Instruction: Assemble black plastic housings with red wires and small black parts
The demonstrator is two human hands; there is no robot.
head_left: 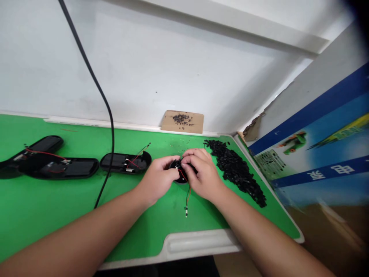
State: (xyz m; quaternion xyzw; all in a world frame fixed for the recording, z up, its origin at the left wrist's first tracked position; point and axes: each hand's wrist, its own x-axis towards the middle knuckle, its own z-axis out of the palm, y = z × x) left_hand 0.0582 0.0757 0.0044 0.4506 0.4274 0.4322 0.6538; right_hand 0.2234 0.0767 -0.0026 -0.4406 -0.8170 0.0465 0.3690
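Here's the black wired housing (182, 179), caught between the left hand (162, 175) and right hand (203, 173), neither nearer; each grip is clamped on its own side, fingers masking the long axis, a white connector (186, 211) trailing wearer-wards over the green surface (150, 235)

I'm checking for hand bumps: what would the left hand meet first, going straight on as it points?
Probably the right hand, just across the black part that the left hand already touches, though one view leaves the depth between their fingers unclear.
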